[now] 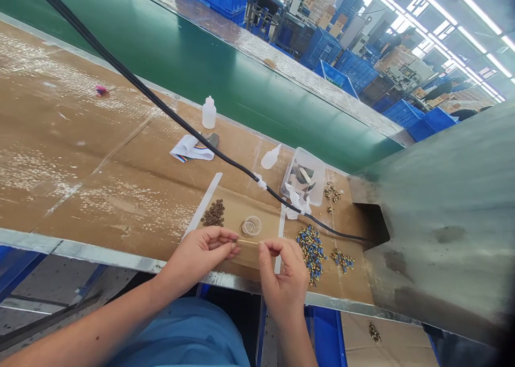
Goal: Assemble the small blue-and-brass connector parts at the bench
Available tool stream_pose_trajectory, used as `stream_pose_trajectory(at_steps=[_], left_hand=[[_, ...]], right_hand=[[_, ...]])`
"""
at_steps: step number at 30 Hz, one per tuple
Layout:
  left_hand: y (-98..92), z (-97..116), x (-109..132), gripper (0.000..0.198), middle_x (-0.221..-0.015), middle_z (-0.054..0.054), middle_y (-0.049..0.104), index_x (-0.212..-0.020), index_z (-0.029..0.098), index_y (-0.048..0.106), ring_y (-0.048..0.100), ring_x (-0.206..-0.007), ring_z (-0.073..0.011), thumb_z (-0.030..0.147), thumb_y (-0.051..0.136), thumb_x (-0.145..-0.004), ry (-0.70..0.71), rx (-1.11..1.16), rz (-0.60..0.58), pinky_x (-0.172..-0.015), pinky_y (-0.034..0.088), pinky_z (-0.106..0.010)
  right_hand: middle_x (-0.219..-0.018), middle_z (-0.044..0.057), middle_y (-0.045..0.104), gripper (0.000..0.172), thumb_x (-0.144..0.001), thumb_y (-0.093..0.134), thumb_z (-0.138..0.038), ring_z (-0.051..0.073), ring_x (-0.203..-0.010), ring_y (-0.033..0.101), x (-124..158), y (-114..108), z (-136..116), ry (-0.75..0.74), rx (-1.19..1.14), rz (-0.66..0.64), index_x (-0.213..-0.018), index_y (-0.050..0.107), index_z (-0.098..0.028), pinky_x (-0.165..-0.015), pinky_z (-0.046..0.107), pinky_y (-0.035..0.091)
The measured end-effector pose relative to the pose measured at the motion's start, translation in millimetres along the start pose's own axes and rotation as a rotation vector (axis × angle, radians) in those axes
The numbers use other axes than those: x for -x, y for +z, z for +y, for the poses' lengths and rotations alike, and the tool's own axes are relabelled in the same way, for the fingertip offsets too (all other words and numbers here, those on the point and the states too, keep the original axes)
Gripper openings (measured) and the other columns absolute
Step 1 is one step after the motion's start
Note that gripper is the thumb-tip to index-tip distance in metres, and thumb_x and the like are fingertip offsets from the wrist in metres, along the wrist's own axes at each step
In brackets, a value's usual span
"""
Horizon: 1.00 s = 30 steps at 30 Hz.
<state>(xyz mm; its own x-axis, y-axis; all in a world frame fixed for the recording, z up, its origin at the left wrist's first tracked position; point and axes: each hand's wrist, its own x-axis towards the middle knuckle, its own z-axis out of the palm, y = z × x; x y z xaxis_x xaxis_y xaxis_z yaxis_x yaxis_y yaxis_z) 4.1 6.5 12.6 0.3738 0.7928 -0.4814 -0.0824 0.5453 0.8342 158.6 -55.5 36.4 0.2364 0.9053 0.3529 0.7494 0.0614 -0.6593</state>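
Blue smock (pixel 181 332) at lower edge. Left hand (pixel 199 257) and right hand (pixel 284 278) close but apart, fingertips of both pinching thin pale strand (pixel 248 242), held across gap above cardboard-lined bench (pixel 120 217). Tiny metal piece at left fingertips, too small to identify. Clear round dish (pixel 251 226) just beyond strand; dark ring parts (pixel 214 213) left of it; blue-collared brass terminals (pixel 311 251) beside right hand; clear plastic tray (pixel 303 176) farther off.
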Motion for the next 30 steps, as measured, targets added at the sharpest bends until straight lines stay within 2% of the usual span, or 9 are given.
stream_pose_trajectory(at_steps=[15, 19, 24, 30], left_hand=[[0.9, 3, -1, 0.019, -0.075, -0.005, 0.078, -0.083, 0.014, 0.067, 0.074, -0.077, -0.0205, 0.020, 0.072, -0.066, -0.025, -0.007, 0.014, -0.074, 0.056, -0.028], [0.2, 2, 0, 0.019, -0.075, -0.005, 0.078, -0.083, 0.013, 0.067, 0.074, -0.076, -0.0198, 0.020, 0.071, -0.067, -0.031, -0.014, 0.016, -0.076, 0.056, -0.028], [-0.5, -1, -3, 0.018, -0.074, -0.005, 0.078, -0.084, 0.013, 0.067, 0.073, -0.076, -0.0193, 0.021, 0.071, -0.068, -0.027, -0.008, 0.013, -0.076, 0.056, -0.029], [-1.1, -3, -3, 0.019, -0.074, -0.005, 0.077, -0.084, 0.013, 0.067, 0.073, -0.075, -0.0184, 0.020, 0.071, -0.068, -0.030, 0.014, 0.009, -0.076, 0.055, -0.028]], right_hand=[[-0.074, -0.001, 0.060, 0.010, -0.086, 0.055, -0.019, 0.015, -0.074, 0.052, 0, 1, -2, -0.024, 0.002, -0.038, -0.077, 0.058, -0.021, -0.070, 0.028, 0.037], [-0.074, 0.000, 0.060, 0.008, -0.086, 0.056, -0.020, 0.015, -0.074, 0.052, -3, -3, 1, -0.013, 0.004, 0.014, -0.078, 0.058, -0.021, -0.071, 0.028, 0.038], [-0.076, 0.001, 0.062, 0.005, -0.085, 0.057, -0.021, 0.016, -0.074, 0.053, -14, -6, 11, -0.059, 0.134, 0.106, -0.081, 0.060, -0.021, -0.072, 0.030, 0.038], [-0.075, 0.001, 0.063, 0.008, -0.086, 0.057, -0.023, 0.017, -0.075, 0.054, -20, 3, 17, -0.091, 0.249, 0.029, -0.079, 0.061, -0.021, -0.073, 0.032, 0.035]])
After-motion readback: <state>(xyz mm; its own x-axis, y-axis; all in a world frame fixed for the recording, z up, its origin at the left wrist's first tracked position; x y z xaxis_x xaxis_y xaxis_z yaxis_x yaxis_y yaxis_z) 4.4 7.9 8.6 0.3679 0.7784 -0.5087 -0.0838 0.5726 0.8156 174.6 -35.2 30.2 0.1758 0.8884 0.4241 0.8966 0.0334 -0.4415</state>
